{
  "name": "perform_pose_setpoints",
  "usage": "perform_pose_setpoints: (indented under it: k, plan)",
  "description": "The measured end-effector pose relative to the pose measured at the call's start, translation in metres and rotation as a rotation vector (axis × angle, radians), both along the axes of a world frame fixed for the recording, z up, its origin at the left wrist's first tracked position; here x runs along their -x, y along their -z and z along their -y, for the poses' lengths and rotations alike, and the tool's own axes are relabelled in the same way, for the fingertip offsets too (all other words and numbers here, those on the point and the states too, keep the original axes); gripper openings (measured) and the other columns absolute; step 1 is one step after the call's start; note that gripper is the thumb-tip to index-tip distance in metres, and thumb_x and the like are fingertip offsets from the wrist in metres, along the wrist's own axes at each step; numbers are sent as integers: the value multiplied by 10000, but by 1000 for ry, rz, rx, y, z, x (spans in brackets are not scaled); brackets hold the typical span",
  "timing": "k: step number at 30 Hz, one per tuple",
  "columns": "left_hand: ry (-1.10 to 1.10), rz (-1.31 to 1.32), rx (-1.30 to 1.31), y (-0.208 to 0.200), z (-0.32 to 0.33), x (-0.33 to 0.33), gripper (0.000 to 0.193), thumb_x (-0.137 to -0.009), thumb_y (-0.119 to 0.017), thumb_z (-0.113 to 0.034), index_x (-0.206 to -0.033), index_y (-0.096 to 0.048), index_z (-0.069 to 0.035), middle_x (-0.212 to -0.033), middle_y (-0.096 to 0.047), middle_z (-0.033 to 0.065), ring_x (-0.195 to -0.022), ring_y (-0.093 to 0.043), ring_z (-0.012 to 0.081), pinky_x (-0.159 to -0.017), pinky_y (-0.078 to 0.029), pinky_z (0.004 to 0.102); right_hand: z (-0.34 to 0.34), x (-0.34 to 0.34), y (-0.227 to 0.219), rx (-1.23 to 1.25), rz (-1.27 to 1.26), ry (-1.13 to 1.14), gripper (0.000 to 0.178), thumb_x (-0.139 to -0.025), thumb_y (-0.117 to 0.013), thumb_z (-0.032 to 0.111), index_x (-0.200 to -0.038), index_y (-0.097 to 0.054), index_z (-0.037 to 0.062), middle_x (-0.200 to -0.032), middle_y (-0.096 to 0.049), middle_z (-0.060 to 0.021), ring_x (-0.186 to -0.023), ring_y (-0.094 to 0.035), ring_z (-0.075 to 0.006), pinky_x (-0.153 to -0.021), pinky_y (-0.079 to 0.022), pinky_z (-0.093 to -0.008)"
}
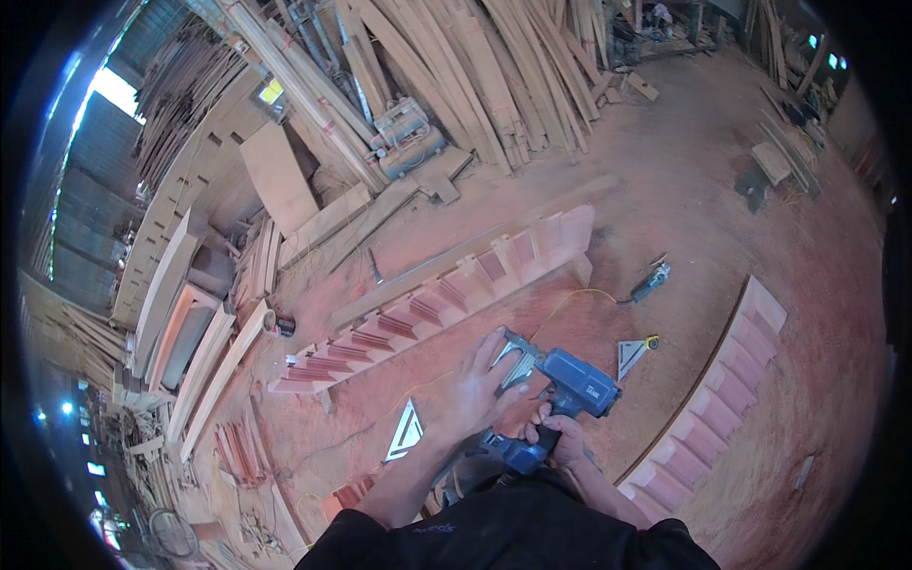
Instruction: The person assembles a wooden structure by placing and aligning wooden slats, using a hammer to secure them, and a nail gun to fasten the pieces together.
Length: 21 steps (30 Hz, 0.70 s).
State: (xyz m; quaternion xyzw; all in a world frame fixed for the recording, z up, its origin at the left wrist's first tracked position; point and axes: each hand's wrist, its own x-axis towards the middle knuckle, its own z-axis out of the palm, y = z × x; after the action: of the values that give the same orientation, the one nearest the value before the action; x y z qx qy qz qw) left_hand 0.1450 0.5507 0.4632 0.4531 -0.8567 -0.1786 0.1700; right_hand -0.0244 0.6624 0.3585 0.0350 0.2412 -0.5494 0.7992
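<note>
A blue cordless power tool (pixel 575 380), which looks like a nail gun, is in front of my body with its silver front part turned to the left. My right hand (pixel 567 439) is wrapped round its dark handle, just above the blue battery end. At the silver front, my left hand (pixel 478 385) holds on with fingers and thumb around the edge; part of its grip is hidden. Beyond the tool lies a long stair-like wooden piece (pixel 456 296) with a row of reddish steps. A second, curved stepped piece (pixel 708 418) lies to my right.
On the dusty floor lie a white triangular square (pixel 406 430), another square (pixel 630 356) with a yellow tape measure (pixel 652 342), and a blue angle grinder (pixel 652 281) on a yellow cord. Stacked planks (pixel 456 66) and a compressor (pixel 407 133) stand at the back; curved beams (pixel 214 366) lie left.
</note>
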Motion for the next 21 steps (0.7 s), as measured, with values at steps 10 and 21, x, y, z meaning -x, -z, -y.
perform_pose_setpoints:
  k: [10, 21]
  plan:
    - [-354, -425, -405, -2, -51, -128, 454, -1113, -502, -270, -1405, -616, 58, -1422, -658, 190, -1264, -645, 306, -1105, -484, 446, 13, 1, 17, -34, 42, 94, 162, -817, -632, 198, -937, -590, 97, -847, -589, -69, -678, -610, -243, -836, -521, -472]
    - [-799, -1373, -694, 20, -95, -125, 830, -1092, -274, -707, -1187, -691, 4, -1127, -756, 212, -1063, -721, 349, -1024, -535, 471, 29, -15, 29, 68, 169, 128, 184, -809, -609, 236, -931, -581, 101, -856, -585, -68, -672, -579, -244, -840, -510, -490]
